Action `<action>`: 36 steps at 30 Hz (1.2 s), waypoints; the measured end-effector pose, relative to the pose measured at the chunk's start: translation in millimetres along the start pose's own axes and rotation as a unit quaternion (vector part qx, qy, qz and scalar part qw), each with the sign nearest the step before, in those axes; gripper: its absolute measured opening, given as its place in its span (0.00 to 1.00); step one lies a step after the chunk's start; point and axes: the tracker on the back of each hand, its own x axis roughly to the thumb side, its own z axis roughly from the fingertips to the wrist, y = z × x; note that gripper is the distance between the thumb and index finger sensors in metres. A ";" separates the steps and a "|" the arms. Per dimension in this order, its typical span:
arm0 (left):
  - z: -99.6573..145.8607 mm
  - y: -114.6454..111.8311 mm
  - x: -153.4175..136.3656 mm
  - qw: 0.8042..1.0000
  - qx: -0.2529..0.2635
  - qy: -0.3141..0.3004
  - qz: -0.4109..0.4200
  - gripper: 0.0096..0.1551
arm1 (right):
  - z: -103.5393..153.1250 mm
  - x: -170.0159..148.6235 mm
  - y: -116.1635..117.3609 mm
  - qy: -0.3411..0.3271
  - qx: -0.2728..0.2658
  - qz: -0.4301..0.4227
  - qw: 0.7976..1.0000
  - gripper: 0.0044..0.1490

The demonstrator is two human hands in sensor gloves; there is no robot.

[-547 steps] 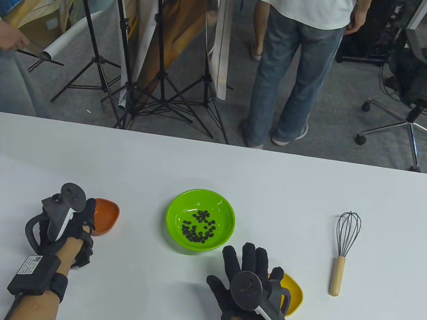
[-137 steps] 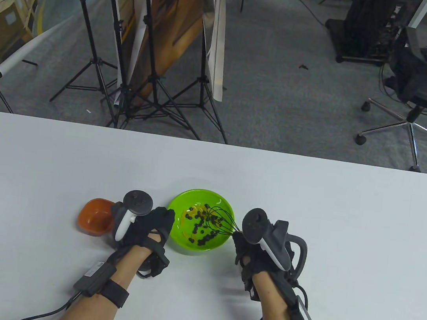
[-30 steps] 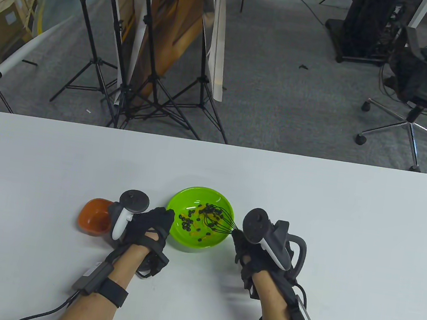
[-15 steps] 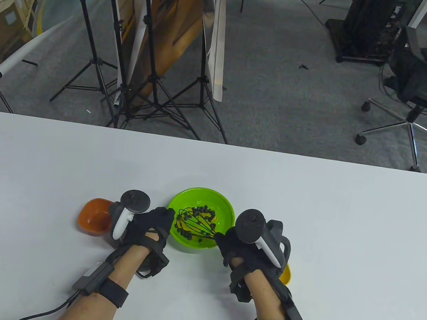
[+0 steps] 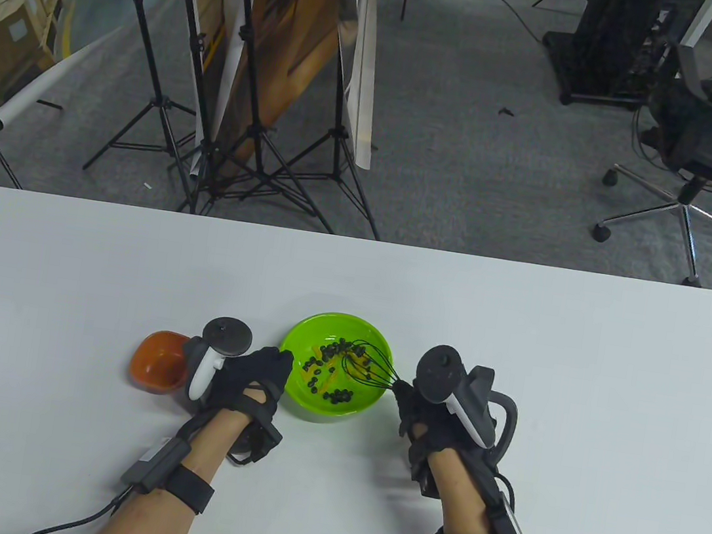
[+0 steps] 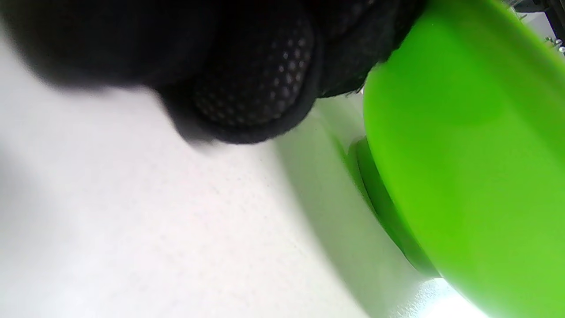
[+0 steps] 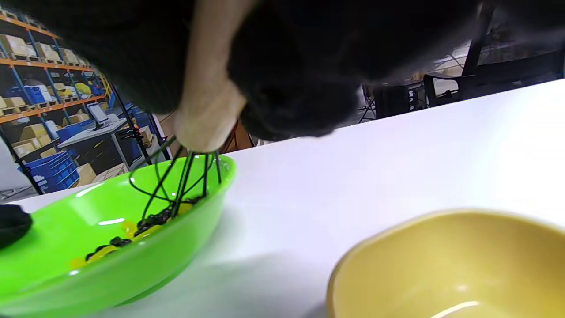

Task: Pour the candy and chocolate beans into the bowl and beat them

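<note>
My left hand (image 5: 247,381) rests on the tabletop (image 5: 579,378) with its fingers curled against the near left side of the green bowl (image 5: 378,343), touching the outer wall; in the left wrist view the gloved fingers (image 6: 256,88) press right up to the bowl's side (image 6: 463,154). My right hand (image 5: 424,416) is closed in a fist around the wooden handle of the whisk (image 5: 365,369), and the right wrist view shows the handle coming out below my fingers (image 7: 291,88) with the black wires (image 7: 185,181) slanting down into the bowl (image 7: 66,265). The yellow dish (image 7: 441,265) sits on the tabletop just under that hand, close beside the bowl but not touching it; from above my hand hides it. The bowl stands between my two hands, and the whisk's wires lie in its right half, in among the dark chocolate beans (image 5: 338,395) and the yellow candy (image 5: 321,381) spread over the bottom. The orange dish (image 5: 154,361) stands on the tabletop just left of my left hand, partly hidden behind the tracker. Beyond the far edge of the tabletop, on the grey floor, stand black tripods (image 5: 246,152) with rolled paper leaning among them, and an office chair (image 5: 710,151) stands off to the right.
</note>
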 end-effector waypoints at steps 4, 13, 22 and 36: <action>-0.6 0.3 -0.4 1.000 -0.001 0.000 0.001 0.23 | -4.7 2.0 17.2 0.000 -0.015 -0.040 0.999 0.35; -0.6 0.0 -0.3 1.000 0.000 0.001 -0.002 0.23 | -0.5 21.3 25.3 -0.065 0.057 -0.082 0.993 0.34; -0.2 -0.9 0.7 1.000 0.003 0.001 -0.007 0.23 | 7.7 6.7 -15.3 -0.064 0.073 -0.031 0.995 0.33; 0.3 -2.9 1.7 1.000 -0.001 0.004 -0.002 0.23 | -4.3 -4.8 13.2 0.003 0.004 -0.070 0.998 0.35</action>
